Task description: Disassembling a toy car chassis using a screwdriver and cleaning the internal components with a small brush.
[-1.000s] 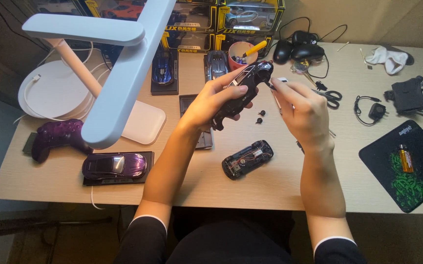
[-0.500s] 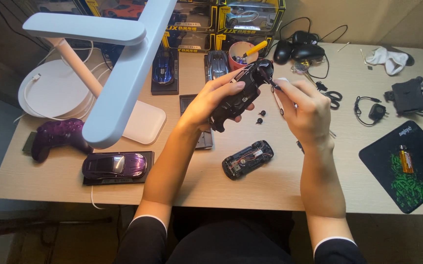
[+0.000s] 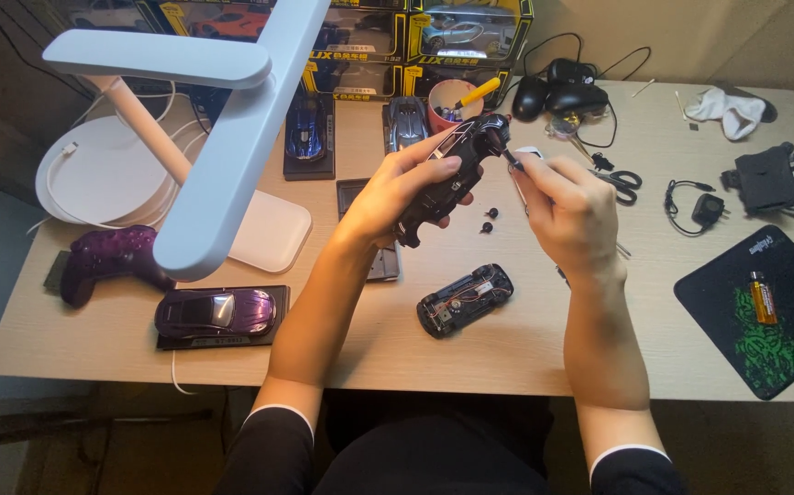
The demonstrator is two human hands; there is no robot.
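Observation:
My left hand [image 3: 395, 190] grips a black model-car body [image 3: 452, 174], held tilted above the table. My right hand [image 3: 569, 213] holds a thin screwdriver [image 3: 513, 160] whose tip touches the upper end of that body. Under the hands, the car's black chassis [image 3: 465, 299] lies on the table with its wiring showing. Two small black wheels or parts [image 3: 488, 220] lie just below the held body.
A white desk lamp [image 3: 223, 128] reaches over the left half. A purple model car [image 3: 216, 313] on a base, a purple game controller [image 3: 108, 258], more model cars [image 3: 307, 128], scissors [image 3: 624, 180], a red cup [image 3: 448, 99] and a black-green mat [image 3: 764, 307] with a lighter surround the work spot.
Both hands and the car body have stayed almost where they were; the screwdriver tip sits a little closer against the body's upper end.

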